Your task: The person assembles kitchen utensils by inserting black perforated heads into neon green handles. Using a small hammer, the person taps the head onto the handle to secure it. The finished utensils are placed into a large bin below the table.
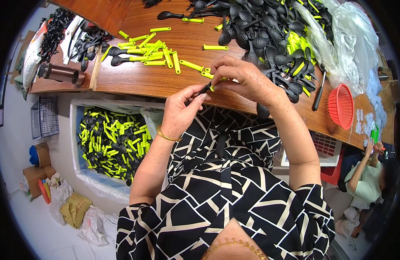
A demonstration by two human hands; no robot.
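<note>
In front of me at the table's front edge, both hands meet. My left hand (179,110) is closed around a black utensil shaft (204,89), mostly hidden by the fingers. My right hand (245,81) pinches a small lime-green handle piece (212,88) at the shaft's end; how far the two are joined is hidden. Just beyond my fingertips lie loose lime-green handles (191,66). Further left is a heap of similar handles (154,54), with a few black spoons (117,51) among them. To the right spreads a big pile of black spoons and slotted spoons (260,42).
Left of my lap, a lined blue bin (85,167) holds black spoons with green handles. A red basket (340,106), a black-handled tool (319,93) and clear plastic bags (353,43) are at the right. A brown flask (59,73) lies left. Another person (364,182) works far right.
</note>
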